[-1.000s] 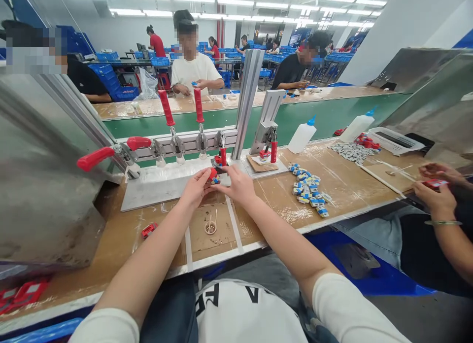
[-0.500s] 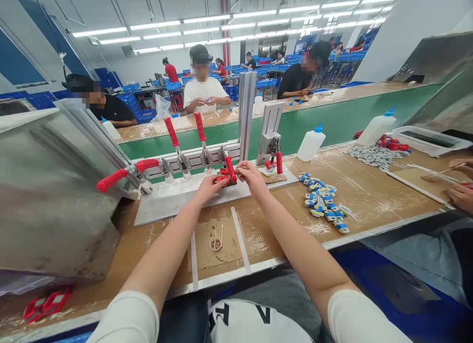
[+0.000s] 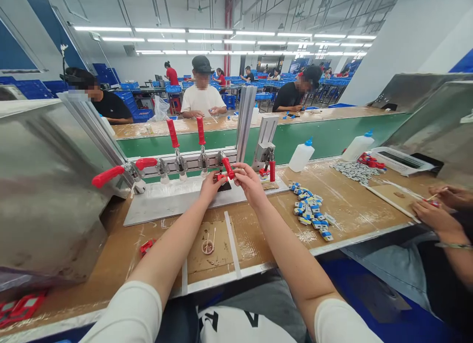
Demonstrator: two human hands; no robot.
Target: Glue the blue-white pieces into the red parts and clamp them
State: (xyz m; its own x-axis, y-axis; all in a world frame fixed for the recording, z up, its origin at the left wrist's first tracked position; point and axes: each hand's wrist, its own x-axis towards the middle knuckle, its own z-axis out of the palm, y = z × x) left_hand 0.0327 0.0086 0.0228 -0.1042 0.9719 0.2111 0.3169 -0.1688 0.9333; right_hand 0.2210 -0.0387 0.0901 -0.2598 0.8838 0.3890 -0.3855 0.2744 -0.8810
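My left hand (image 3: 210,188) is at the rightmost toggle clamp on the rail, its fingertips pinching a small red plastic part (image 3: 221,177) on a black base. My right hand (image 3: 250,184) has its fingers closed at the lower end of that clamp's red handle (image 3: 227,167), which slants down. The fingers partly hide the contact. Both hands are over the white base plate (image 3: 158,205). Farther left on the rail, two red handles stand upright and two lie toward the left.
A small cup (image 3: 207,247) with cotton swabs sits on cardboard in front. Blue-and-white parts (image 3: 312,210) are piled to the right, with a white bottle (image 3: 301,155) behind. A second clamp stand (image 3: 265,141) rises beside the plate. A co-worker's hands (image 3: 439,210) work at far right.
The view has shifted, showing a red part by my left forearm. My hands stay at the same clamp, and its handle still slants down. The co-worker's hands at right are more in view.
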